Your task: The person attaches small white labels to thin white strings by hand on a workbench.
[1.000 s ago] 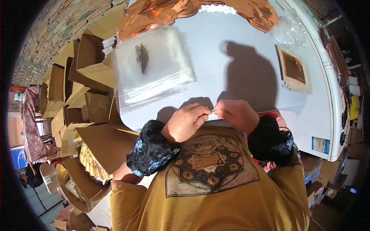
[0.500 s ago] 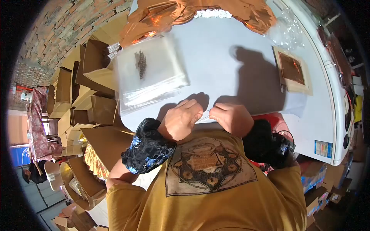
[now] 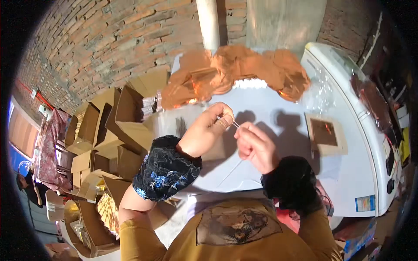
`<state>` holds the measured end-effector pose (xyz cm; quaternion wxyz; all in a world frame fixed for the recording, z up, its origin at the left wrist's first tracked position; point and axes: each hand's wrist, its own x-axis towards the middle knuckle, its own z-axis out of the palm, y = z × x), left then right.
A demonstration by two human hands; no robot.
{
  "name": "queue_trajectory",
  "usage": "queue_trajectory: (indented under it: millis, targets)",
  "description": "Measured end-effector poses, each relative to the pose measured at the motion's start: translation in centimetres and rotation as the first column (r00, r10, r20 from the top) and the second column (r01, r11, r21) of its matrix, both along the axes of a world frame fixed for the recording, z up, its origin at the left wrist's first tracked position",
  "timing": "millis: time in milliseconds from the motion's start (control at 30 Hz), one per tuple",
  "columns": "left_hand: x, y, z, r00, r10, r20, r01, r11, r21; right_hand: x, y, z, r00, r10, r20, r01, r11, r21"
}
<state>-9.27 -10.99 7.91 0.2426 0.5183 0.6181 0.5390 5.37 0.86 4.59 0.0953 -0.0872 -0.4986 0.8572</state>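
Observation:
A thin white string (image 3: 235, 124) runs between my two raised hands, and its loose tail hangs below my right hand. My left hand (image 3: 207, 130) pinches one end between thumb and fingertips. My right hand (image 3: 256, 145) is closed on the string just to the right, its fingers curled. Both hands are above the white table (image 3: 248, 174), apart from each other. Behind my left hand, partly hidden by it, lies a stack of clear plastic sheets or bags (image 3: 163, 124) with a dark bundle (image 3: 180, 126) on top.
Crumpled copper-coloured foil (image 3: 239, 65) lies across the table's far side, around a row of small white pieces (image 3: 249, 83). At right are a framed copper-coloured square (image 3: 324, 132) and clear plastic wrap (image 3: 324, 89). Open cardboard boxes (image 3: 135, 130) crowd the left side.
Both hands have risen from the table's near edge, drawing the string up with them. My view has tilted up, showing more of the brick wall.

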Motion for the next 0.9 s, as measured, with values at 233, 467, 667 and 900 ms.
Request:
queue_trajectory:
  millis: [233,467,667,900]
  targets:
    - [-0.8,-0.7,1.0,0.707,0.382,-0.596,-0.221,0.919,0.327,-1.4,3.4,4.0,0.990,0.084,0.117,-0.113,0.954,0.277]
    - [-0.3,-0.1,0.3,0.281,0.219,-0.935,-0.042,0.976,0.216,-2.9,3.9,3.5,0.988,0.089,0.122,-0.135,0.882,0.451]
    - [-0.8,0.3,1.5,0.689,0.050,-0.723,-0.109,0.993,-0.036,-3.2,4.7,3.1,0.981,0.136,0.140,-0.189,0.843,0.503]
    - [-3.5,-0.1,2.2,0.647,-0.091,0.757,0.157,0.988,-0.016,-2.5,2.9,-1.4,0.967,0.248,0.059,-0.253,0.910,0.328]
